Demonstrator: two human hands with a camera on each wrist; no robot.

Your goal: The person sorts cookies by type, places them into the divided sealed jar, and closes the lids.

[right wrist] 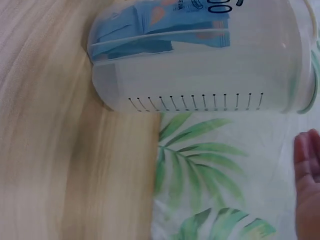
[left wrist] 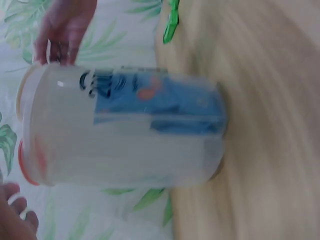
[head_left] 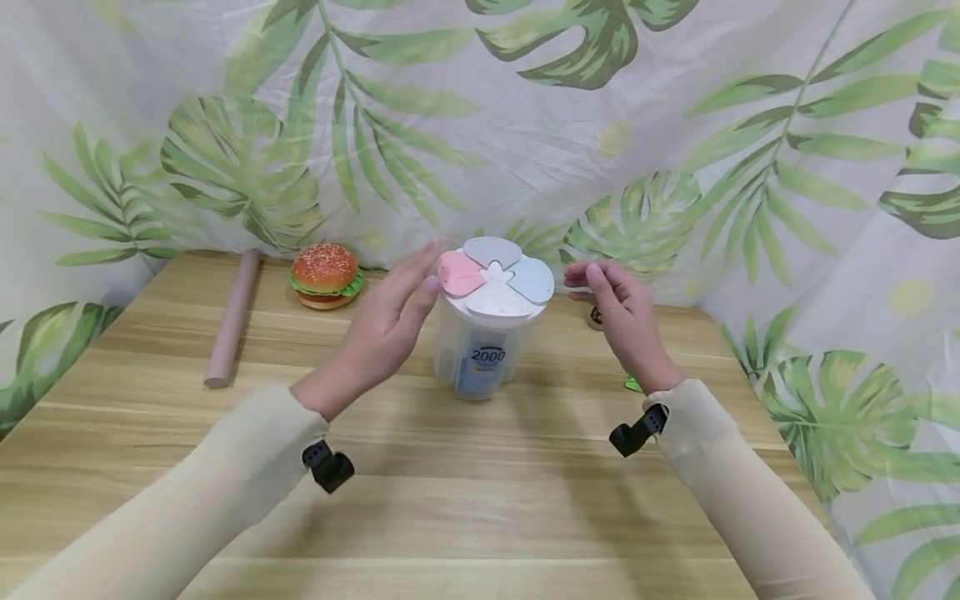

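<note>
A clear plastic storage canister (head_left: pixel 486 367) stands upright on the wooden table, marked 2000 on its front. Its lid (head_left: pixel 498 300) has petal-shaped flaps in pink, pale blue and white. Blue packets (right wrist: pixel 165 27) show through the wall, low inside. My left hand (head_left: pixel 384 325) is at the lid's left side with fingers extended, close to the pink flap; contact cannot be made out in the head view. On the other side, my right hand (head_left: pixel 624 310) hovers a little apart from the lid, its fingers loosely bent around nothing.
A toy hamburger (head_left: pixel 326 275) sits at the back left, beside a pinkish rod (head_left: pixel 233 321). Behind the right hand is a small round brown object (head_left: pixel 596 318), partly hidden. A green piece (left wrist: pixel 172 22) lies near the right wrist. A leaf-printed cloth (head_left: pixel 525 150) hangs behind the table.
</note>
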